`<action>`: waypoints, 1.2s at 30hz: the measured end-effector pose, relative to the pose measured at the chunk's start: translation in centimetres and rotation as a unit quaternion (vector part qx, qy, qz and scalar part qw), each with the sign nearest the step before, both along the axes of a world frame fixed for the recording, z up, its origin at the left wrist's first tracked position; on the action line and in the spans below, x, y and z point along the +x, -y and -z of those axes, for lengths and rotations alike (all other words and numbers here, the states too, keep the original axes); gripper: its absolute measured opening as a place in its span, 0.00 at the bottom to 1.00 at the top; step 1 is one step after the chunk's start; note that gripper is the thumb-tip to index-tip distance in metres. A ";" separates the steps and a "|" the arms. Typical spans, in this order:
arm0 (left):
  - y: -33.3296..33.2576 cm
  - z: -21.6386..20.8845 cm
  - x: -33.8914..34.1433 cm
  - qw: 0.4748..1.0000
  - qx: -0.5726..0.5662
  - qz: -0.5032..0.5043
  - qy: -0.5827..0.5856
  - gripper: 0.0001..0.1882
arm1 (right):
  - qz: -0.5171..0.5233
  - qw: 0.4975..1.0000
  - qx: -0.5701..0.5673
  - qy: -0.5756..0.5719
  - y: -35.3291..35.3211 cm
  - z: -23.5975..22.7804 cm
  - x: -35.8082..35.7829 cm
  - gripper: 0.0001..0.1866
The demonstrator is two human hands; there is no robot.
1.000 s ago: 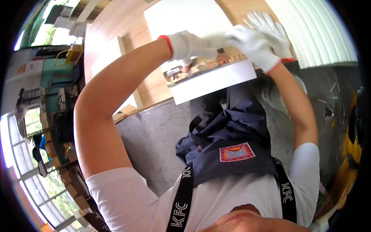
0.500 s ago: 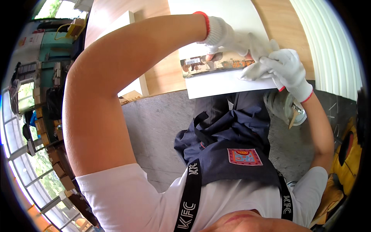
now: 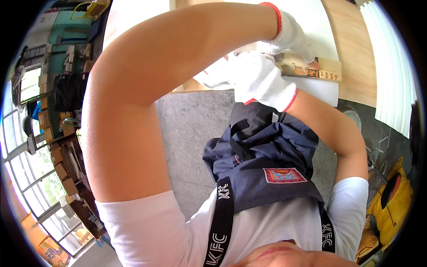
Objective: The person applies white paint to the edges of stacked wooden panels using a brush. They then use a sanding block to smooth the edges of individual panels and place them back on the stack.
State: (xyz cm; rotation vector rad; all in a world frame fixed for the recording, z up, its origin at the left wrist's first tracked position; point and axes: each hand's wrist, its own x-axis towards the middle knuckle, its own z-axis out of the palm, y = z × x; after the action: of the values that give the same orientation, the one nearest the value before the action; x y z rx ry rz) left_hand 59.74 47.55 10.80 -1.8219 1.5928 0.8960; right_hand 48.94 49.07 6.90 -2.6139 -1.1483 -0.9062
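Note:
A long narrow strip (image 3: 329,71), printed in brown and tan with orange marks, lies across a white sheet (image 3: 327,91) at the table's near edge. My left hand (image 3: 291,40), in a white knit glove with a red cuff, reaches over from the far side. Its fingers are spread and press down on the strip, a bare fingertip showing. My right hand (image 3: 262,78), gloved the same way, is bent round a white cloth (image 3: 215,74) near the strip's left end. My left forearm and the right glove hide that end.
The wooden table (image 3: 351,40) carries a white panel (image 3: 138,11) on the left. Ribbed white sheeting (image 3: 387,66) stands at the right. Grey floor (image 3: 187,129) lies below the table edge, with a yellow bag-like thing (image 3: 391,209) at the lower right.
My right hand has swept left along the strip with the cloth, from its right end to its left. My left hand has shifted right and farther away, and the whole view has shifted slightly.

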 end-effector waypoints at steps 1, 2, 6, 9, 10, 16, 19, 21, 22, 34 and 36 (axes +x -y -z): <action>-0.3 -0.1 0.5 0.999 -0.020 0.030 -0.003 0.52 | -0.012 0.999 0.007 -0.047 1.0 -0.3 -0.1 0.21; -0.3 -0.2 1.0 0.997 -0.041 0.063 -0.003 0.48 | -0.019 0.995 0.015 -0.092 2.0 -0.7 -0.2 0.20; -0.5 -0.8 0.2 0.997 -0.059 -0.020 -0.034 0.35 | 0.007 0.985 0.098 -0.142 6.4 4.5 -1.5 0.20; 0.3 -0.9 0.2 1.000 -0.006 -0.008 -0.026 0.48 | -0.053 0.969 0.122 -0.207 1.7 2.6 0.0 0.26; 0.3 -0.5 0.4 0.999 0.007 0.045 -0.025 0.58 | -0.012 0.985 0.073 -0.156 -0.8 1.8 0.5 0.27; 0.6 1.4 0.4 0.993 0.020 -0.118 -0.006 0.42 | -0.027 0.976 0.184 -0.114 1.8 0.5 -0.8 0.20; 0.1 2.0 0.6 1.000 -0.005 -0.012 0.019 0.46 | 0.034 0.924 0.097 -0.369 9.3 -1.9 -2.9 0.17; -0.3 -0.6 -1.0 0.996 0.003 0.080 0.042 0.48 | 0.011 0.997 0.038 -0.064 16.3 2.2 -4.8 0.18; -0.5 -2.3 -1.7 0.990 0.012 0.126 0.058 0.48 | 0.042 0.996 0.029 -0.070 18.2 2.1 -5.5 0.17; -1.2 0.4 -9.3 0.944 -0.156 -0.156 0.246 0.39 | 0.317 0.912 -0.138 -0.219 18.4 -3.6 -7.2 0.24; -4.6 1.4 -12.3 0.930 -0.297 -0.075 0.202 0.38 | 0.221 0.936 -0.106 -0.253 18.5 0.1 -6.2 0.28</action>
State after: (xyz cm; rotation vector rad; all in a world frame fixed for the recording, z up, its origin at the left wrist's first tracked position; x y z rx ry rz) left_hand 47.39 52.14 9.41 -2.3702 1.5614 0.0531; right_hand 42.73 30.58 6.77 -3.0757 -0.5593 -0.1178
